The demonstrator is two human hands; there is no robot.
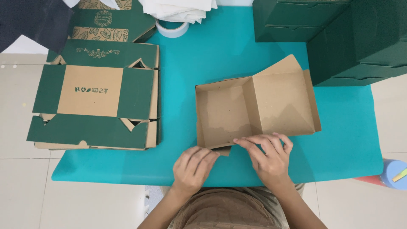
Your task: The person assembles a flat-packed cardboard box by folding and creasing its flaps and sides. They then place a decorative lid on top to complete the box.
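- Far left on the teal mat (220, 55) lies a stack of flat green box blanks (95, 95), well apart from both hands and untouched.
- The left hand (193, 167) sits at the near edge of the mat, fingers curled loosely and resting against the small flap poking out under the box's front wall; it looks to be touching rather than gripping, though I cannot tell for sure.
- The half-folded brown cardboard box (254, 108) lies just beyond both hands, its long axis running left to right, open side up.
- The right hand (269, 154) pinches the near front wall with its fingertips; this hand is the nearer and the one actually holding.
- Finished green boxes (339, 38) stand far right.
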